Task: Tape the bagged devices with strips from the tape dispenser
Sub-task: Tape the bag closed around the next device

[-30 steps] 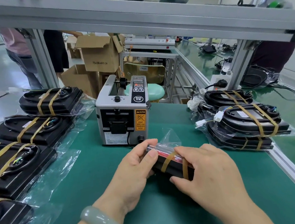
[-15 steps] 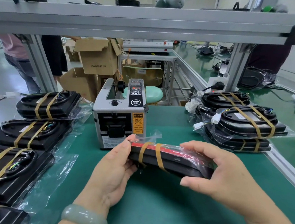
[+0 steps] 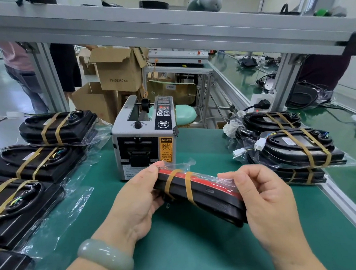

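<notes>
Both ends of the black, clear-bagged device are gripped: left hand at its upper-left end, nearer the grey box-shaped tape dispenser, right hand lower right.

The cardboard box reads "75x36x40 CM", while the tape dispenser carries a yellow label reading "CAUTION, DO NOT INSERT YOUR FINGERS INTO OUTLET" and a black panel marked "SEMI".

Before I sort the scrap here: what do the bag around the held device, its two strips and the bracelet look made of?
Bag: thin clear plastic film, glossy and crinkled over the device. Strips: tan, matte, probably paper tape. Bracelet: pale green, smooth, polished, perhaps jade or glass; cannot tell which.
</notes>
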`<action>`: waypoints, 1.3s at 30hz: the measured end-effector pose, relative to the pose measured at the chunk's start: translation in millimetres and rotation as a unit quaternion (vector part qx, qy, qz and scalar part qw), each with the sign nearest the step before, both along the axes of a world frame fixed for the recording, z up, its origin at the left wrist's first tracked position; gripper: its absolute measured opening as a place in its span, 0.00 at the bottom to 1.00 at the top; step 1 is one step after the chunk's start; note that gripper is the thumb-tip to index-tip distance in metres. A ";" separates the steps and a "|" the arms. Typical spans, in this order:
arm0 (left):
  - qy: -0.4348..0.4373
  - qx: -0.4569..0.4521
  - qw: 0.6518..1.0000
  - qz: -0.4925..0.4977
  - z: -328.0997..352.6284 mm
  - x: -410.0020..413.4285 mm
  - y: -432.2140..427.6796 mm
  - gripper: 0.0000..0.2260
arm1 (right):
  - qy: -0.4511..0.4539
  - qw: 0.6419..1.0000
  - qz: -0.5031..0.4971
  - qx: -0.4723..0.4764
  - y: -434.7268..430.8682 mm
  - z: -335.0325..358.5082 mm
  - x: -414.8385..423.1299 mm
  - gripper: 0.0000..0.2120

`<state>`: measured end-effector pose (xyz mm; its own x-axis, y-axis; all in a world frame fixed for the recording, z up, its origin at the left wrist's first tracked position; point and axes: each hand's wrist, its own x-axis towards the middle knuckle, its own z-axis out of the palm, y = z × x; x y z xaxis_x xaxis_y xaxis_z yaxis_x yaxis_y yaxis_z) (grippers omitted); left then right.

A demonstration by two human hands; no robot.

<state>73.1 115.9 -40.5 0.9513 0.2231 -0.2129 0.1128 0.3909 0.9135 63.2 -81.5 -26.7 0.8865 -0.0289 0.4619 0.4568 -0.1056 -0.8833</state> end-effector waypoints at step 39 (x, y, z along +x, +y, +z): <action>0.117 0.082 0.955 0.258 32.2 57.5 30.1 0.05 | -0.116 0.947 0.020 -0.300 0.7 -1.8 -2.3 0.27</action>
